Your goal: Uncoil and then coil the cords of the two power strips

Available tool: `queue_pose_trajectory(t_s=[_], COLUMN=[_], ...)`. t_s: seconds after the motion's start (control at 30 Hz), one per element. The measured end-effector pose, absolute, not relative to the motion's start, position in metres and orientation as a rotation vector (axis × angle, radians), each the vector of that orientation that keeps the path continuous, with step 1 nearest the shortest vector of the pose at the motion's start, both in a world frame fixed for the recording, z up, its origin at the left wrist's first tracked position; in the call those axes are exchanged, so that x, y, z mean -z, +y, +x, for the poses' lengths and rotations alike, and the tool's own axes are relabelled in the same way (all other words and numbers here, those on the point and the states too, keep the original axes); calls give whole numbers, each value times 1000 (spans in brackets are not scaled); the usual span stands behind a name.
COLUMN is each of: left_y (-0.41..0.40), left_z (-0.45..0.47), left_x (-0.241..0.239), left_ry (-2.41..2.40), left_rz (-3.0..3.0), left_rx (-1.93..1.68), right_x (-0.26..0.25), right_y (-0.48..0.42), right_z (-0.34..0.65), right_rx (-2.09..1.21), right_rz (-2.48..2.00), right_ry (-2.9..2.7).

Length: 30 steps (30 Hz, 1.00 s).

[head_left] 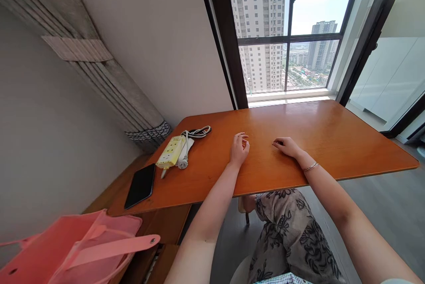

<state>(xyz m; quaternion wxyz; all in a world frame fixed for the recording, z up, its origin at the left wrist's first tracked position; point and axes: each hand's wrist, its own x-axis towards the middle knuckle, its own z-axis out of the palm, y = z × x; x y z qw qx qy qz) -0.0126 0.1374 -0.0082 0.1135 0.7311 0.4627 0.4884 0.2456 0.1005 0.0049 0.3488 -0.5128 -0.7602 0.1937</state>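
My left hand [239,149] rests on its side on the brown wooden table [299,120], its fingers loosely curled and a little apart, with nothing in them. To its right, my right hand [288,147] lies on the same tabletop, palm down and fingers pointing left. Its fingers are slightly bent with a small dark gap beneath, and I see nothing in them. A thin bracelet [311,166] circles that wrist. Nearest to my left hand is a yellow and white power strip [171,152], its grey cable [199,132] coiled at the back and its plug [182,163] beside it.
A black tablet [141,186] lies at the table's left edge. Below it, a pink bag [83,248] with a strap sits on a brown wooden surface. A tied grey curtain [113,85] hangs at the left wall. Behind the table stands a dark-framed window [288,40].
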Motion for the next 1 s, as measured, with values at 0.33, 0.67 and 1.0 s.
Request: queue_pose_trajectory(t_s=[0.33, 0.67, 1.0], left_y=[135, 134, 136], left_z=[-14, -15, -14], left_x=[7, 6, 10], left_ry=[1318, 1281, 1240], left_rz=[2083, 2050, 1971], left_rx=[-1394, -1366, -1436], right_x=[-6, -6, -5], right_y=[97, 95, 96], right_z=[240, 237, 239], right_rx=[-533, -528, -545], right_rz=[-1332, -1329, -1322], right_ry=[-2076, -2110, -2088])
